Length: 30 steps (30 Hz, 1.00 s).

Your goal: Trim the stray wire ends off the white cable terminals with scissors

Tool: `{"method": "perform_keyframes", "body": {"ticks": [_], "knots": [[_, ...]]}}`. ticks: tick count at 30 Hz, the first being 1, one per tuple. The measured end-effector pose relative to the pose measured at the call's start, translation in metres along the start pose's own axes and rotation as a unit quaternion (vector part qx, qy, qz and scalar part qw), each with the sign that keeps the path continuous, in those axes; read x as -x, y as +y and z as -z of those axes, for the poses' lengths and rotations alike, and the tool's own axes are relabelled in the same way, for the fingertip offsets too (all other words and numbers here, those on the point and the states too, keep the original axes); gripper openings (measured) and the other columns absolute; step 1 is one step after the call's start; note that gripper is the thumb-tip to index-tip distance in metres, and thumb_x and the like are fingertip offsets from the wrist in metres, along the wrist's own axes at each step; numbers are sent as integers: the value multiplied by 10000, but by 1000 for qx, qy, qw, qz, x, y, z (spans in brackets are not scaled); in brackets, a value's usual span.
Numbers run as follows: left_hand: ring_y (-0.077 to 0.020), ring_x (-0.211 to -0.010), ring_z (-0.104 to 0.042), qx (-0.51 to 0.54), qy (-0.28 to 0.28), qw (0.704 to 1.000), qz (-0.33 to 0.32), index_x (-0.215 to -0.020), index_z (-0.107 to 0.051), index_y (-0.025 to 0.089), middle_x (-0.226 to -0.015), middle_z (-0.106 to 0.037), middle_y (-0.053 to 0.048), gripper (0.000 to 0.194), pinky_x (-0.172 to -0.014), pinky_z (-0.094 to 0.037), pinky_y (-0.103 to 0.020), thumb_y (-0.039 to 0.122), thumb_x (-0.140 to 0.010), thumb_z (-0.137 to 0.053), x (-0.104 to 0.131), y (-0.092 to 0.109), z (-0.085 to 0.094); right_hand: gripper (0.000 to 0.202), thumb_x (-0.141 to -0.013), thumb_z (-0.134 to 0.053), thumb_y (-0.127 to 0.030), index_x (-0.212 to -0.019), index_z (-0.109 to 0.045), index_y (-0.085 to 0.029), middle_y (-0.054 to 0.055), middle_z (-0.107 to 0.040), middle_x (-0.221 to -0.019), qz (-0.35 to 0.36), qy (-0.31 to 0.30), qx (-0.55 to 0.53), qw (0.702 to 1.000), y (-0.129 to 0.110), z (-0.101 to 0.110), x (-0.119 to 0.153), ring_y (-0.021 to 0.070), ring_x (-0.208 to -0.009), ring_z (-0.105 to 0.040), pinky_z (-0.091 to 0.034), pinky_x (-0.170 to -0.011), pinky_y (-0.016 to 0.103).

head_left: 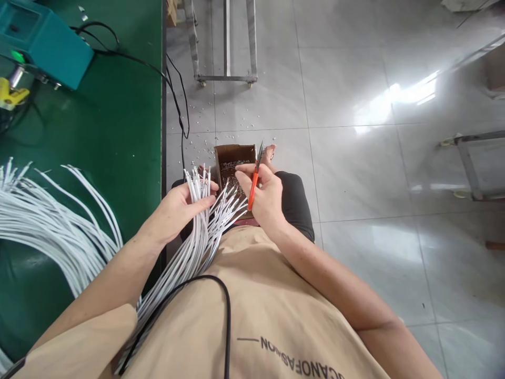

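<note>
My left hand (183, 208) is closed around the upper part of a bundle of white cables (199, 226), thumb across the front. The cable ends stick up above the fingers. More white cables (229, 210) fan out to the right of that hand, outside its grip. In my right hand (266, 192) is a pair of scissors (254, 184) with orange handles, its dark pointed blades directed up and away from me. The right index finger is stretched toward the cable ends, and the blades are apart from them. Whether the blades are parted, I cannot tell.
Below my hands a cardboard box (235, 150) holds small clippings, and bits lie scattered on the tiled floor (347, 173). More white cables (51, 226) lie on the green table (118, 121) at left, near a teal machine (59, 47). A black cord (173, 89) hangs over the table edge.
</note>
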<state>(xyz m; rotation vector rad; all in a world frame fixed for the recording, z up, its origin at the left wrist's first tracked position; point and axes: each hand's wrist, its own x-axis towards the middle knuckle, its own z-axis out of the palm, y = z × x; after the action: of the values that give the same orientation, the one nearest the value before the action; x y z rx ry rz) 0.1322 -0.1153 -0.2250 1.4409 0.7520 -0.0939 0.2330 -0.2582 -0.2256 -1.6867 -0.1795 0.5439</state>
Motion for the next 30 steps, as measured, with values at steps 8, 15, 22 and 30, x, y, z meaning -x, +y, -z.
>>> {"method": "perform_keyframes", "body": {"ticks": [8, 15, 22, 30], "knots": [[-203, -797, -644, -44, 55, 997, -15, -982, -694, 209, -898, -707, -40, 439, -778, -484, -320, 334, -581, -819, 0, -4, 0, 239, -808, -573, -358, -912, -676, -170, 21, -665, -881, 29, -85, -8, 996, -8, -6, -6, 109, -743, -563, -449, -702, 232], [-147, -694, -594, 35, 40, 998, -28, -788, -615, 174, -748, -638, 4, 306, -728, -467, -289, 312, -597, -810, 0, 3, -6, 236, -728, -647, -372, -800, -664, -148, -13, -607, -664, -33, -137, -21, 990, -9, -11, -12, 94, -581, -497, -405, -552, 213], [-111, -675, -564, 129, 17, 991, -19, -779, -538, 175, -709, -591, 44, 355, -707, -456, -260, 221, -571, -822, 0, 2, -10, 261, -750, -635, -411, -748, -620, -150, -35, -546, -574, -63, -185, -41, 980, -6, -12, -2, 83, -522, -465, -388, -529, 212], [-137, -717, -594, 1, 110, 990, -83, -722, -510, 182, -764, -646, 10, 310, -750, -452, -285, 252, -600, -786, -4, -4, -8, 304, -779, -614, -422, -637, -572, -156, -1, -515, -682, 100, -150, 347, 920, 6, 8, -3, 88, -595, -422, -297, -545, 225]]}}
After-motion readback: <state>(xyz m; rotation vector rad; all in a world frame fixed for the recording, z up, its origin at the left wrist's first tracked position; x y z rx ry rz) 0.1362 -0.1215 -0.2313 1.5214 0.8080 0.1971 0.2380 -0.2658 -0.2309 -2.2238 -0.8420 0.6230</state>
